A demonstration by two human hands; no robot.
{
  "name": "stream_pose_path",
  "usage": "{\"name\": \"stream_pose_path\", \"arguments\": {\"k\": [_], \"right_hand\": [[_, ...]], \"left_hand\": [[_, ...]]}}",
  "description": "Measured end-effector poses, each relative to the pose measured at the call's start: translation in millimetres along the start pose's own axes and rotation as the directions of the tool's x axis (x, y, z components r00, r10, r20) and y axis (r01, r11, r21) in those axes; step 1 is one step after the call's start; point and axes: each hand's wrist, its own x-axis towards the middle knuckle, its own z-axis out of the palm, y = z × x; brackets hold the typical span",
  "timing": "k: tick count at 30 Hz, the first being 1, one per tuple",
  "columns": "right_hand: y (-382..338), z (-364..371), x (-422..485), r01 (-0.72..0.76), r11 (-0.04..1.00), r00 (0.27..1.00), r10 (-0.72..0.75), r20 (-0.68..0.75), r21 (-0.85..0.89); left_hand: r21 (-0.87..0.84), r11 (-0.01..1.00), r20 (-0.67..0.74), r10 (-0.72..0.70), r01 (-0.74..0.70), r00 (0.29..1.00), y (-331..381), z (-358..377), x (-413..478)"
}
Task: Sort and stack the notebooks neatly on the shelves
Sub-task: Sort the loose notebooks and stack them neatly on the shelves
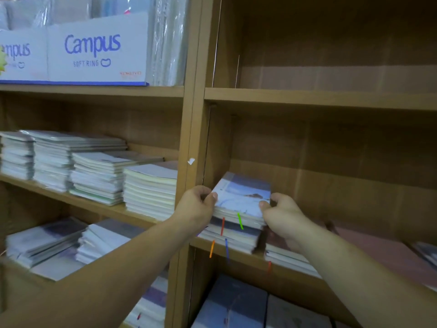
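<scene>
Both the left hand (197,205) and right hand (282,215) grip a stack of notebooks (238,214) on the wooden shelf (236,253), just right of the upright divider (192,138), fingers curled round its sides.

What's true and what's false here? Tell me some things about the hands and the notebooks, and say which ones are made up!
1. The left hand and the right hand both hold the stack of notebooks. True.
2. The white box up high says "Campus". True.
3. The shelf just above the hands is packed with notebooks. False: no notebooks show on it.
4. The top cover of the held stack is bright red. False: it is pale blue and white.
</scene>
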Motion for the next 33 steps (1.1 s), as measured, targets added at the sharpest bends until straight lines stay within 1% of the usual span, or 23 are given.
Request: {"name": "stream_pose_path", "arguments": {"k": [3,5,7,10,13,15,17,18,19,21,24,26,29,33], "right_hand": [[-2.9,5.1,1.7,-0.045,0.998,0.999,0.044,-0.015,-0.045],[-1.7,9.7,2.8,-0.085,0.994,0.996,0.085,-0.006,-0.063],[3.0,13.4,6.1,-0.087,0.992,0.996,0.086,-0.009,-0.094],[5.3,14.8,8.6,-0.063,0.991,0.998,0.063,-0.002,-0.12],[-1.1,13.2,6.0,-0.126,0.983,0.991,0.13,0.024,-0.13],[-10.9,6.8,-0.9,-0.148,0.964,0.986,0.162,0.048,-0.219],[-21.1,-3.6,-8.8,-0.101,0.924,0.99,0.131,0.058,-0.368],[-24.5,-9.0,-12.1,-0.079,0.905,0.992,0.114,0.06,-0.417],[-25.6,-12.9,-13.9,-0.071,0.895,0.992,0.111,0.065,-0.44],[-24.4,-17.8,-17.7,-0.072,0.897,0.987,0.126,0.095,-0.435],[-11.0,-15.4,-21.1,-0.076,0.939,0.979,0.134,0.152,-0.334],[-4.6,-13.0,-24.0,-0.045,0.955,0.98,0.099,0.172,-0.293],[-0.4,-7.2,-26.4,0.055,0.936,0.984,0.008,0.178,-0.348],[2.6,3.7,-31.0,0.074,0.907,0.986,-0.005,0.165,-0.415]], "left_hand": [[0.068,0.998,-0.038,0.018,-0.015,0.999,-4.1,5.9,6.9],[0.074,0.997,-0.062,0.014,-0.009,0.998,-7.6,9.4,10.4],[0.079,0.997,-0.079,-0.002,0.008,0.997,-9.5,12.9,12.0],[0.114,0.993,-0.068,-0.019,0.027,0.997,-11.4,16.0,12.0],[0.197,0.98,-0.025,-0.004,0.009,1.0,-16.4,11.8,7.8],[0.265,0.963,0.002,0.058,-0.057,0.998,-21.0,3.2,0.3],[0.327,0.93,0.002,0.176,-0.166,0.984,-26.9,-8.5,-10.2],[0.336,0.921,-0.001,0.21,-0.198,0.978,-30.0,-15.0,-16.4],[0.323,0.924,-0.002,0.219,-0.206,0.976,-33.9,-21.1,-22.8],[0.258,0.951,-0.004,0.178,-0.171,0.984,-44.6,-27.9,-33.0],[0.104,0.992,0.007,0.065,-0.066,0.998,-60.6,-25.7,-40.3],[0.038,0.998,0.007,0.042,-0.043,0.999,-66.6,-19.9,-40.7],[-0.038,0.999,-0.011,0.03,-0.031,0.999,-69.5,-9.2,-38.3],[-0.111,0.994,-0.076,0.006,-0.015,0.997,-72.9,3.1,-40.5]]}}
